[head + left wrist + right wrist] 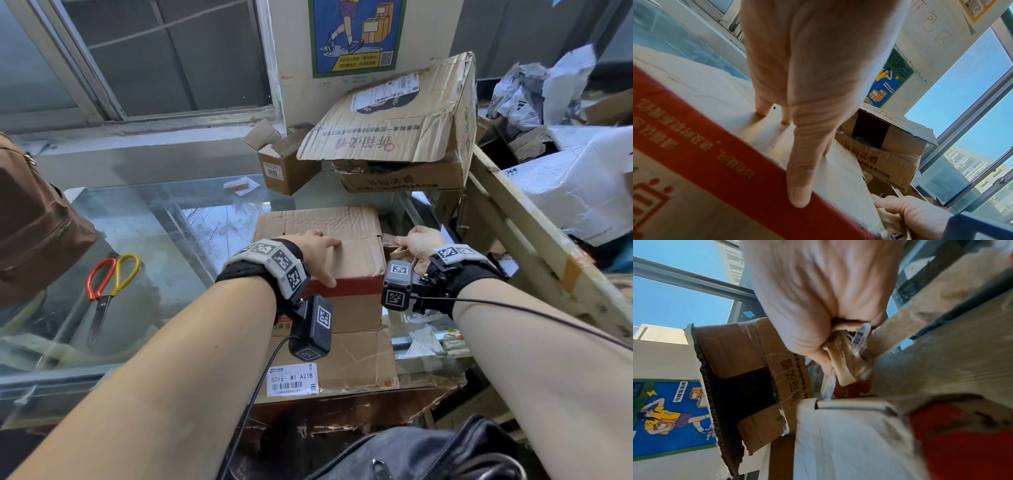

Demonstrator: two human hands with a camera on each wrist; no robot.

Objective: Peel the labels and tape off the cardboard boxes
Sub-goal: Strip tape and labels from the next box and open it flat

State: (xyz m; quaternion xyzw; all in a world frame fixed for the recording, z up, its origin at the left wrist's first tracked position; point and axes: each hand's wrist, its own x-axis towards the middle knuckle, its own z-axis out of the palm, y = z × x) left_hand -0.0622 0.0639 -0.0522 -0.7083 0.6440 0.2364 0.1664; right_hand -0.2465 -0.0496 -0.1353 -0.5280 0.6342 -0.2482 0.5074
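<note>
On the bench, left hand (317, 251) presses flat, steadying the box (346, 274); right hand (416, 241) pinches peeled tape (844, 356), pulling it sideways.

Glass tabletop (144, 219) is seen under the work area, reflective, with metal framing below. Sliding window (144, 58) with aluminium frame is set into the back wall, far left of the hands. White pillar (291, 68) is carried between the windows; a blue-green cartoon poster (354, 34) is stuck on it, ahead of the hands. More glazing (972, 84) is seen to the right, with blue sky and buildings outside. Scene is lit by daylight.
</note>
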